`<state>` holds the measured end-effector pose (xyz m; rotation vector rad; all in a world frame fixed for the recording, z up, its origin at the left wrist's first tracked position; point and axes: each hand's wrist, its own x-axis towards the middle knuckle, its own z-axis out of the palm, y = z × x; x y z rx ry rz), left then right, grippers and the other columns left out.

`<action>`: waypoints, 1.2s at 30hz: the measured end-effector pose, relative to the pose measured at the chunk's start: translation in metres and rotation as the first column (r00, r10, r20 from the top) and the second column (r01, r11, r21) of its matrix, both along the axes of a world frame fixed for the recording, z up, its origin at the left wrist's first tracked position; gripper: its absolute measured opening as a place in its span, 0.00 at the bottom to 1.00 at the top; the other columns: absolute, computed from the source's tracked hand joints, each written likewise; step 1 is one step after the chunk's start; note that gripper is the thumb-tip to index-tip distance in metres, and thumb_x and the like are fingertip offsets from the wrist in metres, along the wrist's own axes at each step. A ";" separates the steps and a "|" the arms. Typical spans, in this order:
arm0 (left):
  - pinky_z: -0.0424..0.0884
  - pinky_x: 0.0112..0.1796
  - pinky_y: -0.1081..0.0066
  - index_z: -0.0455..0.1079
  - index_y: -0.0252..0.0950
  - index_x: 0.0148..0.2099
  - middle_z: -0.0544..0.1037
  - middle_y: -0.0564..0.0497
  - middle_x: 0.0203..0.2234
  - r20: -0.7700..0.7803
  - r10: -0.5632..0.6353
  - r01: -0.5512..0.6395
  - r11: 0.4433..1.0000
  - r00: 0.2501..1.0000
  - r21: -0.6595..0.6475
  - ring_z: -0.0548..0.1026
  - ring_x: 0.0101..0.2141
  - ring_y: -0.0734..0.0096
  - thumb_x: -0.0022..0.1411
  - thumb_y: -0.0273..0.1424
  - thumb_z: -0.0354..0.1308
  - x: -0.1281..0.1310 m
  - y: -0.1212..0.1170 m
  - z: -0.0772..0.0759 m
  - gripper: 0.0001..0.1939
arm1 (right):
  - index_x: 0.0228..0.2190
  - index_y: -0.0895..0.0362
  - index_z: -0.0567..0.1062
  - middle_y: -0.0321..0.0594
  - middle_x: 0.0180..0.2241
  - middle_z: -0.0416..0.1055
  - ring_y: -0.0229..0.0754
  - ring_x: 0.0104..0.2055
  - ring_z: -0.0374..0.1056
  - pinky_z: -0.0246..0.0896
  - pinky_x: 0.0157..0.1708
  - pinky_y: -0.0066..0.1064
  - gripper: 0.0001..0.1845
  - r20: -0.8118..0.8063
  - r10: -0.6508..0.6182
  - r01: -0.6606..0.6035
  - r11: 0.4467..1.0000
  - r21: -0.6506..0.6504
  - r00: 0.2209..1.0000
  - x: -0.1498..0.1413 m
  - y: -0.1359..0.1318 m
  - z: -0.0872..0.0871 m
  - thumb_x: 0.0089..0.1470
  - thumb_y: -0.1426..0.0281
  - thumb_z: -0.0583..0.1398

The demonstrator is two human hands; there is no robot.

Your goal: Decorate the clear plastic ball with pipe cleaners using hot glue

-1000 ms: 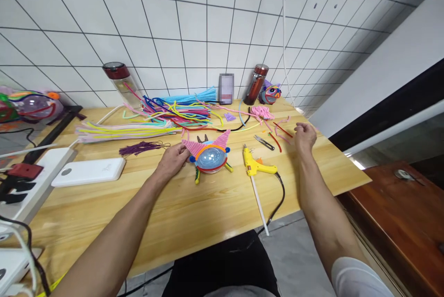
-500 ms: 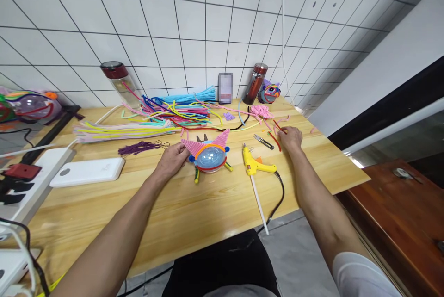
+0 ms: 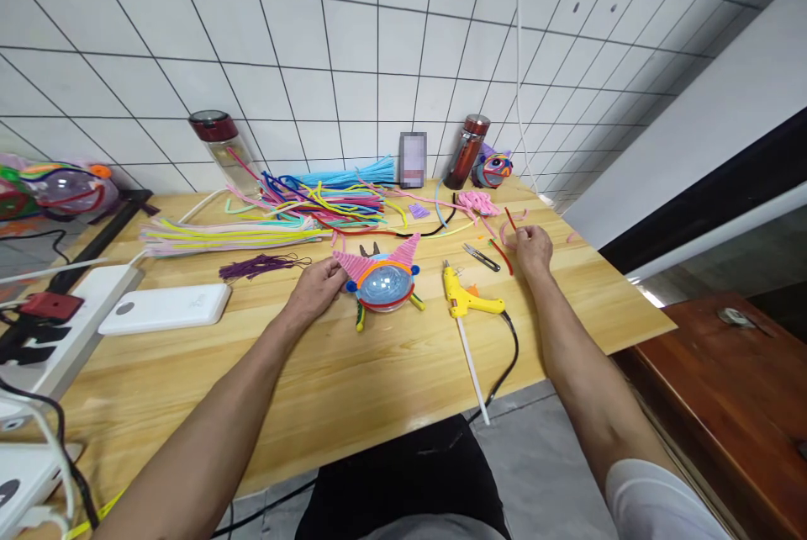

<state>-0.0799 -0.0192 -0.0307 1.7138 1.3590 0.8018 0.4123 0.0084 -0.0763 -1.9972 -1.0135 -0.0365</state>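
Observation:
My left hand (image 3: 320, 286) is closed, its fingertips pinching the pink ear of a clear plastic ball (image 3: 386, 284) trimmed with orange, red and blue pipe cleaner. Yellow-and-green handled pliers (image 3: 360, 320) lie partly hidden under the ball. At the right, my right hand (image 3: 533, 250) grips a short red pipe cleaner (image 3: 509, 219), its free end pointing up and away. Beside that hand lie another red pipe cleaner piece (image 3: 503, 259) and thread snips (image 3: 482, 257). Between the hands rests a yellow glue gun (image 3: 465, 296) with a white glue stick (image 3: 472, 367) in its back.
Bundles of coloured pipe cleaners (image 3: 328, 202) cover the back of the table. A glass bottle (image 3: 220, 149), phone (image 3: 413, 160), red flask (image 3: 466, 151) and finished cat-like ball (image 3: 492, 170) stand along the wall. A power bank (image 3: 165, 309) and power strip (image 3: 69, 330) lie left.
The red pipe cleaner in my right hand has swung to a steeper angle as the fingers shifted. My left hand and the ball keep their place; the view has moved slightly.

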 end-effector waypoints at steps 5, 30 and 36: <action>0.59 0.23 0.73 0.67 0.40 0.27 0.69 0.57 0.15 0.002 0.001 -0.001 1.000 1.000 -0.006 0.64 0.17 0.72 0.58 0.41 0.55 0.000 0.000 -0.001 0.12 | 0.29 0.51 0.73 0.39 0.30 0.75 0.46 0.35 0.69 0.69 0.46 0.42 0.11 -0.072 0.044 -0.038 0.997 0.070 0.996 -0.010 -0.005 0.002 0.61 0.61 0.57; 0.59 0.23 0.73 0.66 0.41 0.27 0.69 0.57 0.14 0.008 0.000 0.000 1.000 1.000 0.002 0.65 0.18 0.71 0.59 0.40 0.55 -0.002 0.001 -0.002 0.11 | 0.34 0.51 0.75 0.35 0.33 0.73 0.44 0.38 0.69 0.69 0.44 0.37 0.09 -0.110 0.106 -0.086 0.982 0.169 0.988 -0.017 -0.011 0.008 0.57 0.62 0.56; 0.59 0.23 0.74 0.65 0.40 0.26 0.69 0.57 0.15 0.032 -0.010 0.010 1.000 0.999 -0.006 0.65 0.18 0.72 0.59 0.41 0.56 -0.003 0.003 -0.006 0.13 | 0.32 0.50 0.73 0.33 0.31 0.72 0.44 0.36 0.67 0.70 0.45 0.40 0.05 -0.108 0.086 -0.067 0.983 0.169 0.990 -0.019 -0.014 0.009 0.56 0.63 0.58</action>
